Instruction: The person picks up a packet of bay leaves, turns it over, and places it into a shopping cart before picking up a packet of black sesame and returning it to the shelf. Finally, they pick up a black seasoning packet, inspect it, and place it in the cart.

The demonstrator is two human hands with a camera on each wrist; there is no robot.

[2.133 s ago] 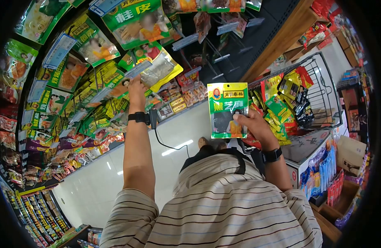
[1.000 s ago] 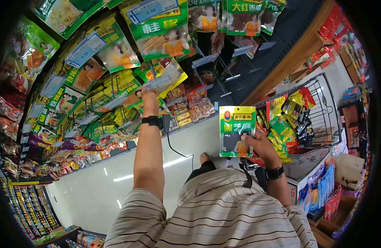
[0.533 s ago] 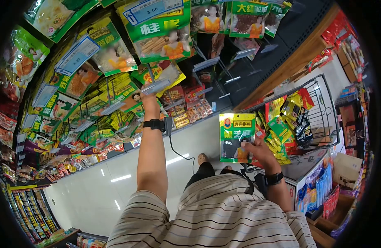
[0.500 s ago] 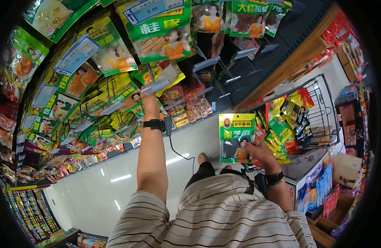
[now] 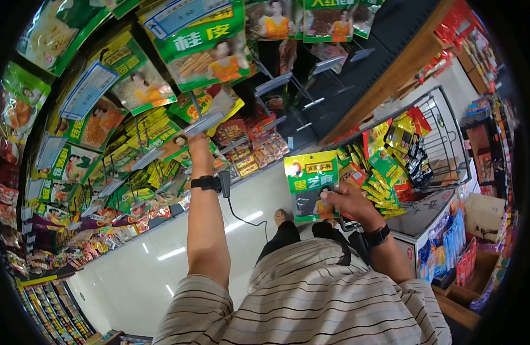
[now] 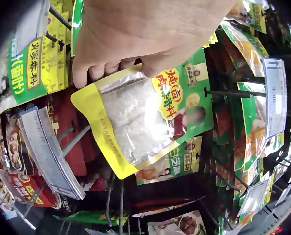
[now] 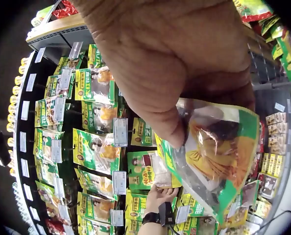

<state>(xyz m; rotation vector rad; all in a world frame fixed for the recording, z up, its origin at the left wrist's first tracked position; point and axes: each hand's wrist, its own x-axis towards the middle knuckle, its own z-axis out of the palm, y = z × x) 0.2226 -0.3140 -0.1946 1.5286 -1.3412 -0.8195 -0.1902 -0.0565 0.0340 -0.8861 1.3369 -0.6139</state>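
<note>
At the shelf, my left hand (image 5: 200,148) pinches the edge of a stewed-meat seasoning packet (image 6: 133,122). That packet is green and yellow with a see-through window showing pale contents. In the left wrist view the thumb overlaps the packet's upper edge, and the other fingertips are curled beside it. My right hand (image 5: 357,205) grips the lower right of a black sesame packet (image 5: 312,195), held upright before my body. Its thumb lies across the front, and the fingers behind the packet are hidden. The right wrist view shows this sesame packet (image 7: 219,152) close up.
Hooks with many hanging spice packets (image 5: 204,54) and price tags (image 5: 88,95) fill the left and top. A shopping cart (image 5: 443,123) holding a heap of packets stands at the right. A wooden shelf edge (image 5: 386,69) runs above the cart, with pale floor (image 5: 138,264) below.
The right hand has lowered the sesame packet towards the body, and it now leans slightly. The left hand stays at the seasoning packet while the head view shifts.
</note>
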